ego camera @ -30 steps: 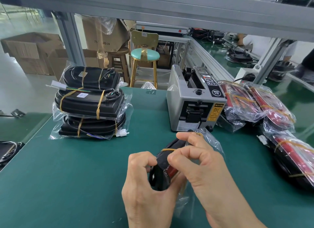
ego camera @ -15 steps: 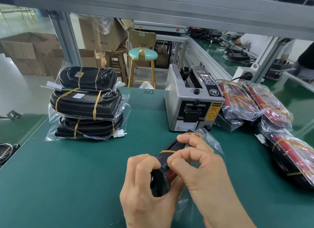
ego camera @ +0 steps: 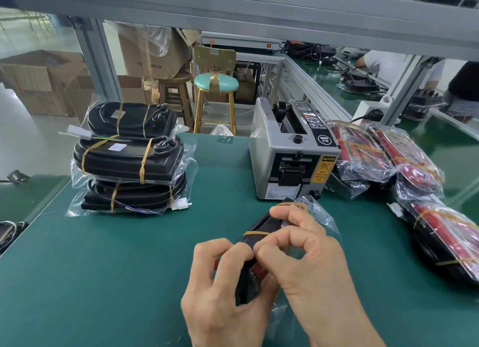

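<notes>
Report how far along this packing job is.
Done, apparently: the stack of three bagged lamps at left. In hand: the left hand and right hand grip one bagged lamp, working at its bag. Left, probably: the bagged red lamps piled right of the tape dispenser.

To your left, a stack of bagged black parts (ego camera: 129, 160) sits on the green table (ego camera: 103, 282), each part bound with tan bands. Ahead of you a grey tape dispenser (ego camera: 290, 162) stands on the table, with bagged red lamps (ego camera: 388, 155) piled just beside it on your right. Beyond the table's far edge you have a teal-seated stool (ego camera: 216, 81), a wooden stool (ego camera: 176, 87) next to it, and cardboard boxes (ego camera: 39, 80) on the floor.
</notes>
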A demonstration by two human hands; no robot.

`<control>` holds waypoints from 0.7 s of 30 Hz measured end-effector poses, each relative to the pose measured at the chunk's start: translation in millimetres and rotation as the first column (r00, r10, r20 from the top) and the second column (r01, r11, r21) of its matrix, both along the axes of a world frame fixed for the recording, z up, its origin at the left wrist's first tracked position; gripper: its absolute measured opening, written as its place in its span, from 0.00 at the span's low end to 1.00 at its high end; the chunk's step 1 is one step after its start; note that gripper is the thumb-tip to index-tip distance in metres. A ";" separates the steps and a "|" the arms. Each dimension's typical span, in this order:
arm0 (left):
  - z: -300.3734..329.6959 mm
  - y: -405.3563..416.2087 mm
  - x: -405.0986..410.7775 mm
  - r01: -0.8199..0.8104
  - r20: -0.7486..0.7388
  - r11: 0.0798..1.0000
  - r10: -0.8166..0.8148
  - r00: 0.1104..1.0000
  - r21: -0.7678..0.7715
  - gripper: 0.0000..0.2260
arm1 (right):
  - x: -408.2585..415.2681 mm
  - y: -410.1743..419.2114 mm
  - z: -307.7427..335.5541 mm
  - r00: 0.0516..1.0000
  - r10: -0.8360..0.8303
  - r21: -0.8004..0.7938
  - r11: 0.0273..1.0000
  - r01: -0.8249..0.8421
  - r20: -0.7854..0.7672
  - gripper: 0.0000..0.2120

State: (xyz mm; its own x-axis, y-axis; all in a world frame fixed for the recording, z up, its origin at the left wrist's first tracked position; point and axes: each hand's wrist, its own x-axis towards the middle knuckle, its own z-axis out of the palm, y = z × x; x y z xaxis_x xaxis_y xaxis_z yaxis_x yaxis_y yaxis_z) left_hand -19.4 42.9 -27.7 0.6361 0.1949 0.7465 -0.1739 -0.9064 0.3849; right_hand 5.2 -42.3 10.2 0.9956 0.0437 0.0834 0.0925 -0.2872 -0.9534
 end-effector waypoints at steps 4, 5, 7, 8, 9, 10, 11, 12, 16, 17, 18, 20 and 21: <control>22.4 -15.0 -13.8 -0.170 -0.299 0.964 0.227 0.927 0.206 0.28 | -0.8 0.7 0.3 1.000 -0.002 0.005 1.000 0.002 -0.003 0.07; 14.4 -13.0 -21.5 -0.171 -0.304 0.973 0.212 0.929 0.156 0.25 | -1.3 1.4 0.3 1.000 -0.005 0.016 1.000 0.005 0.001 0.07; 2.2 -14.3 -5.4 -0.088 -0.223 0.996 0.089 0.971 0.015 0.18 | -0.3 1.1 -0.2 0.999 -0.036 0.078 0.996 0.035 0.011 0.08; -9.0 -4.3 2.4 -0.073 0.044 0.995 0.076 0.996 -0.072 0.12 | 0.9 -0.5 -0.8 0.998 -0.065 0.127 0.990 0.063 0.009 0.10; -15.0 3.3 -2.6 -0.006 0.111 0.983 0.027 0.994 -0.185 0.11 | 2.0 -2.6 0.1 0.996 -0.085 0.172 0.981 0.086 -0.011 0.12; -14.9 6.6 -4.5 0.057 0.129 0.957 -0.021 0.991 -0.283 0.12 | 3.0 -3.9 1.2 0.996 -0.084 0.192 0.977 0.089 -0.038 0.14; -15.7 10.3 -1.8 0.156 0.170 0.918 -0.099 0.980 -0.365 0.12 | 2.3 -3.5 2.6 0.997 -0.059 0.190 0.979 0.069 -0.059 0.15; -12.4 6.9 -0.1 0.199 0.195 0.902 -0.132 0.972 -0.383 0.12 | 0.8 -2.3 3.1 0.999 -0.021 0.152 0.988 0.028 -0.047 0.14; -14.0 4.9 -0.9 0.183 0.226 0.909 -0.102 0.969 -0.376 0.14 | -4.0 0.3 2.6 0.991 0.088 -0.162 0.984 -0.071 0.102 0.10; -14.0 4.9 -1.4 0.184 0.219 0.902 -0.103 0.970 -0.390 0.15 | -2.9 -0.6 2.7 0.990 0.091 -0.177 0.982 -0.071 0.104 0.10; -14.7 4.5 -2.8 0.184 0.207 0.905 -0.110 0.972 -0.384 0.16 | -1.6 -2.2 2.6 0.991 0.086 -0.170 0.983 -0.069 0.098 0.10; -15.0 4.3 -5.4 0.177 0.178 0.916 -0.119 0.977 -0.360 0.15 | -0.3 -8.2 0.1 0.994 0.067 -0.121 0.991 -0.056 0.087 0.13; -15.1 6.5 -6.3 0.174 0.158 0.921 -0.125 0.980 -0.349 0.13 | 0.7 -12.7 -0.2 0.993 0.079 -0.094 0.993 -0.071 0.082 0.16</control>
State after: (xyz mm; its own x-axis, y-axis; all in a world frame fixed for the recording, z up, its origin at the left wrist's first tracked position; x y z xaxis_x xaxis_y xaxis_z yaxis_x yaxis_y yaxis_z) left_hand -25.8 49.4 -42.8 0.5813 0.3759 0.7217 -0.3670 -0.6705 0.6448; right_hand 6.0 -54.9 10.1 0.9785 0.1296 0.1604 0.1973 -0.3613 -0.9113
